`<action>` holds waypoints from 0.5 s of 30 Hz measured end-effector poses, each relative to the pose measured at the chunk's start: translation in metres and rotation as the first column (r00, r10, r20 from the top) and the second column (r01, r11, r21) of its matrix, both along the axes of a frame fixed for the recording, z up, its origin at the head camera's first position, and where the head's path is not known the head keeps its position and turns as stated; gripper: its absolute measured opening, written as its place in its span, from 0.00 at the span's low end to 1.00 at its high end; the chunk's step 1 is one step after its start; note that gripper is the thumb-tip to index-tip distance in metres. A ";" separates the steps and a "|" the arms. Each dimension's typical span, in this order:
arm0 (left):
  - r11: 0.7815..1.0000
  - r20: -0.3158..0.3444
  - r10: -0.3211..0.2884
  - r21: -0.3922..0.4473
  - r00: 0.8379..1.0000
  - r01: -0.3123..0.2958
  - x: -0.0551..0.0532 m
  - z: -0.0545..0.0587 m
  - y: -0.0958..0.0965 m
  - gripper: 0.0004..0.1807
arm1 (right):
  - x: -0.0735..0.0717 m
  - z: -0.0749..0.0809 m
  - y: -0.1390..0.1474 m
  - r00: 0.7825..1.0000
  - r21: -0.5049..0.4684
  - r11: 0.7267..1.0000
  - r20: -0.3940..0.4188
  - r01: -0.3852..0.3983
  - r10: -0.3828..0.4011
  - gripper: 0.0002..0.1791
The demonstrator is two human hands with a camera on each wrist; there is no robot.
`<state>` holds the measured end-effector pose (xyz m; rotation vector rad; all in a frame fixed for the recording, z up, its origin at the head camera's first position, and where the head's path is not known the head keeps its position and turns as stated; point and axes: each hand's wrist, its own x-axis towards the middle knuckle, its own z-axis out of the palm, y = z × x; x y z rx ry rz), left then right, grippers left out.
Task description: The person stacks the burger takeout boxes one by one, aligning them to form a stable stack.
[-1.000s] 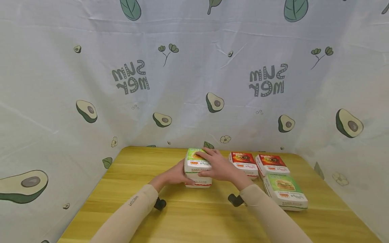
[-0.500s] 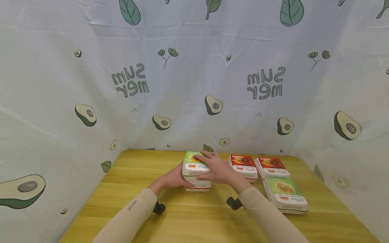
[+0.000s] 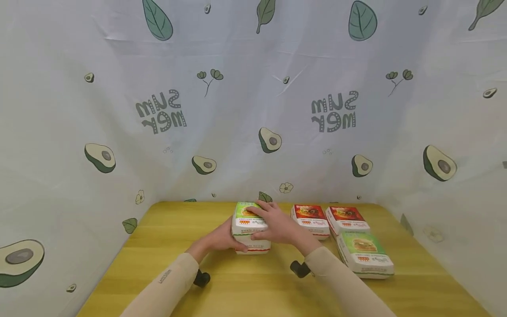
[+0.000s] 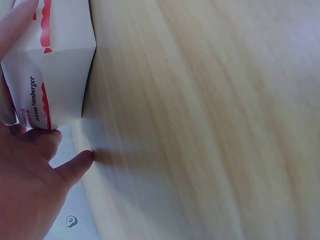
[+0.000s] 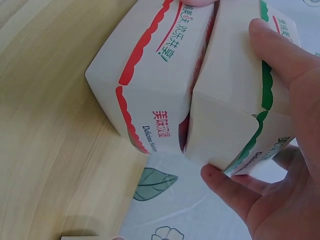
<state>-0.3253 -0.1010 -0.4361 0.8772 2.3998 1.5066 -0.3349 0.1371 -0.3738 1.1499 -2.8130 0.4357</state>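
Since the green box (image 3: 247, 224) is held right over the red box (image 3: 259, 245), stacking seems to be the step in hand, and it looks nearly done for this pair. It's gripped by the right hand (image 3: 277, 224), thumb on the front, fingers over the top; the red box, down on the table (image 3: 170, 273), is gripped by the left hand (image 3: 218, 237) from its left side. So the stack's sandwiched between both hands. Judging by the slight offset, edges probably need to be squared up before the grip's eased off. Three spare boxes (image 3: 365, 253) are parked to the right.
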 end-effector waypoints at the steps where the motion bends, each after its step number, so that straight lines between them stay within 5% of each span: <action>1: 1.000 0.006 0.002 0.009 1.000 -0.002 0.001 -0.001 -0.001 0.52 | 0.001 -0.001 -0.001 1.000 -0.004 1.000 0.004 -0.001 0.001 0.45; 8: 1.000 0.047 0.001 0.005 0.999 -0.002 -0.001 -0.001 -0.002 0.53 | 0.002 0.000 -0.001 1.000 -0.016 1.000 -0.009 0.019 -0.020 0.44; 15: 0.989 0.029 0.141 -0.057 0.990 -0.139 0.005 0.002 -0.003 0.60 | 0.005 -0.003 0.000 1.000 -0.019 1.000 -0.011 0.003 -0.003 0.44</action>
